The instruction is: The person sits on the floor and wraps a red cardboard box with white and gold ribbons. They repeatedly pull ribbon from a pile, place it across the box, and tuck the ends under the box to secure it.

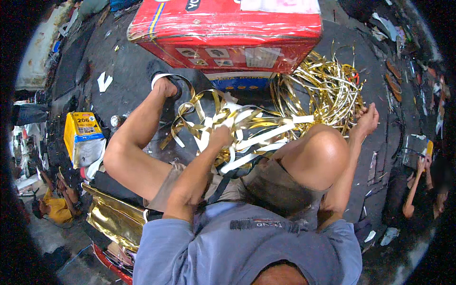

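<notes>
Between my bent legs lies a loose heap of gold strips with white backs (256,142). My left hand (222,136) is closed on some of these strips, and the strips just beyond it are smeared by motion. To the right, past my raised knee, my right hand (367,119) is at the edge of a big tangle of thin gold strips (323,90). Its fingers are curled in towards the tangle. What they hold, if anything, I cannot make out. One strip curls up at the left, near my foot.
Ahead stands a large red box (228,42) wrapped in clear film, with a blue box (240,81) under its front edge. A yellow container (84,135) is at the left. A gold sheet (111,216) lies near my left hip. Other people sit at both sides.
</notes>
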Demonstrator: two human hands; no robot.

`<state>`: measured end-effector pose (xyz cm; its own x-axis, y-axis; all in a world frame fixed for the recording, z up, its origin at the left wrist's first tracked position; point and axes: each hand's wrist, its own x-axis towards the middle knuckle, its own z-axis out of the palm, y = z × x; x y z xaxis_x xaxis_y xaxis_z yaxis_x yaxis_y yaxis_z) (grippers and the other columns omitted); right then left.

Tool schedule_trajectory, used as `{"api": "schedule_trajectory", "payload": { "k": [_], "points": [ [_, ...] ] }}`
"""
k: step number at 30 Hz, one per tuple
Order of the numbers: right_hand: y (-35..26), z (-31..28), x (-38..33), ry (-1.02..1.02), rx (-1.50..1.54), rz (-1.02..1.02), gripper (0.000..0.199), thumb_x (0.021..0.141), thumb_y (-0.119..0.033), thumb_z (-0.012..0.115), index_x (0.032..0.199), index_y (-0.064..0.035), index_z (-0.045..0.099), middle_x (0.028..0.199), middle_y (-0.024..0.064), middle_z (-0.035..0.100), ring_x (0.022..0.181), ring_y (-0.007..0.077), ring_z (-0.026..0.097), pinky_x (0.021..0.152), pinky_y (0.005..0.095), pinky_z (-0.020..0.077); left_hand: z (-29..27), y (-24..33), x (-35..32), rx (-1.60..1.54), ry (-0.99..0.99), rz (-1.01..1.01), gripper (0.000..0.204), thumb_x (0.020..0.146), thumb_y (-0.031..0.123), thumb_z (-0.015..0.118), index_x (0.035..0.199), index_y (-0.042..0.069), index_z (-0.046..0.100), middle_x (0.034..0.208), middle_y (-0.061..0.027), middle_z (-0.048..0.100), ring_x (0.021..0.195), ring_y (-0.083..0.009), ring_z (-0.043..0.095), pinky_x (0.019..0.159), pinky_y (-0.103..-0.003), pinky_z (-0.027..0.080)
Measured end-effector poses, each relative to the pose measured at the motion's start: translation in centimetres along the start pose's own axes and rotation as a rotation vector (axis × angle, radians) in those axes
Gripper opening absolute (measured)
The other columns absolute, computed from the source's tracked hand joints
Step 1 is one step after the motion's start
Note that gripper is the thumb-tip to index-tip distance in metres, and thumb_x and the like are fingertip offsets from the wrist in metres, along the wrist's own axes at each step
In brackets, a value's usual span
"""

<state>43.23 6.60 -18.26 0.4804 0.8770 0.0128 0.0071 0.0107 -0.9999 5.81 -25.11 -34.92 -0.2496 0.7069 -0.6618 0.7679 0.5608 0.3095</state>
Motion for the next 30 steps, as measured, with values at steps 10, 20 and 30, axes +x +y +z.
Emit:
{"api": "schedule_trajectory", "payload": {
  "k": [10, 20, 30],
  "points": [
    [-20.8, -1.0, -12.7, -0.922, -0.322, -0.282, 0.026, 0.093, -0.018, 0.077, 0.114, -0.0062, 0.067, 0.091, 0.0, 0.064, 0.079, 0.0078, 0.06, 0.07, 0.0245, 0.0501, -18.2, 12.6, -15.7, -1.007, 0.055, 0.312, 0.032, 0.084, 0.029, 0.088, 0.094, 0.003, 0.073, 0.08, -0.0029, 0.071, 0.068, -0.0105, 0.063, 0.062, -0.028, 0.051],
    [-24.1, 4.8, -23.3, -1.552, -0.392, -0.068, 0.06, 0.084, -0.012, 0.085, 0.136, -0.0061, 0.054, 0.107, 0.0019, 0.071, 0.094, 0.0042, 0.06, 0.08, 0.0227, 0.05, -22.0, 13.4, -25.1, -0.479, 0.55, 0.302, 0.039, 0.082, 0.032, 0.088, 0.108, 0.005, 0.077, 0.09, -0.0083, 0.073, 0.079, -0.0208, 0.071, 0.073, -0.037, 0.058],
    [-27.8, 9.7, -20.5, -1.688, -0.366, -0.255, 0.049, 0.079, -0.005, 0.083, 0.123, -0.0028, 0.062, 0.105, 0.0005, 0.063, 0.099, 0.0093, 0.062, 0.087, 0.0246, 0.049, -25.6, 12.5, -23.0, -0.868, 0.363, 0.711, 0.051, 0.086, -0.003, 0.079, 0.134, 0.002, 0.063, 0.113, -0.0014, 0.071, 0.103, -0.0097, 0.067, 0.093, -0.031, 0.056]
  ]
}}
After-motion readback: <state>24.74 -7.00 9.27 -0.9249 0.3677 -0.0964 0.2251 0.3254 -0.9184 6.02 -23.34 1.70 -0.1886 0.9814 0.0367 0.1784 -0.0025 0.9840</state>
